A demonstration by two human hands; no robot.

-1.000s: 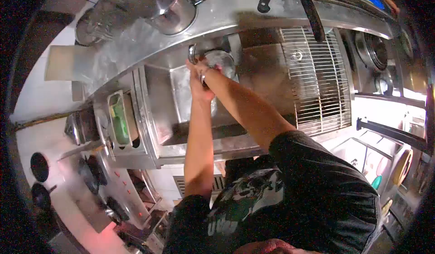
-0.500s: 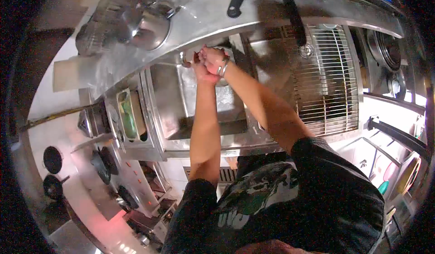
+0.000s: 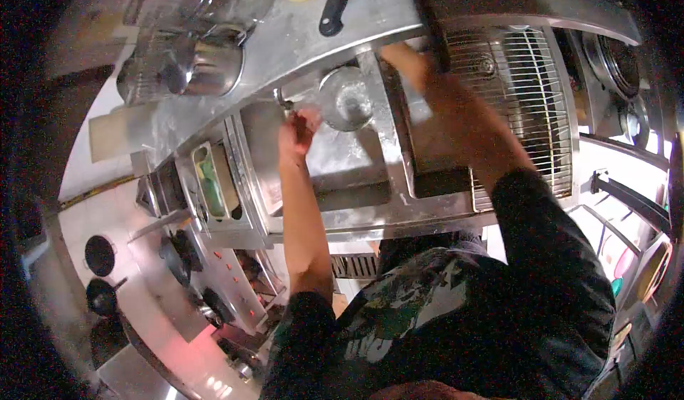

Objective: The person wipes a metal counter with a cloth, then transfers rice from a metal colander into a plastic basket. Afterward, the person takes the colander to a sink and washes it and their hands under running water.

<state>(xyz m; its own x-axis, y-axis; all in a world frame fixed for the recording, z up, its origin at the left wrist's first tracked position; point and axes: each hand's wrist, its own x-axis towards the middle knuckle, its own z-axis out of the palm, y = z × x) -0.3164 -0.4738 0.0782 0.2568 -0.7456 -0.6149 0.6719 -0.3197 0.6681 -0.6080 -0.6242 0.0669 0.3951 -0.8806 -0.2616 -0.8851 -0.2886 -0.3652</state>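
Note:
My left hand (image 3: 302, 130) is over the left sink basin (image 3: 342, 182), just below a small metal tap (image 3: 282, 99). Its fingers are loosely bent and a little blurred, and I see nothing held in them. Beside it, in the basin, is a round, shiny metal piece (image 3: 348, 99), perhaps a bowl or a drain fitting. My right hand (image 3: 405, 59) is smeared by motion at the back edge of the neighbouring basin (image 3: 434, 147). Whether its fingers grip anything cannot be made out.
A black-handled knife (image 3: 335, 4) lies on the steel counter (image 3: 299, 40) behind the sink. Left of it stands a metal pot (image 3: 217, 68). A wire rack (image 3: 534, 108) covers the right side. A dark long handle (image 3: 429, 26) juts over the counter edge. A container with green contents (image 3: 209, 182) is at left.
My hands were clasped together over the left basin and are now apart. The right one has moved right to the second basin; the left has dropped slightly down and left. The view has shifted slightly.

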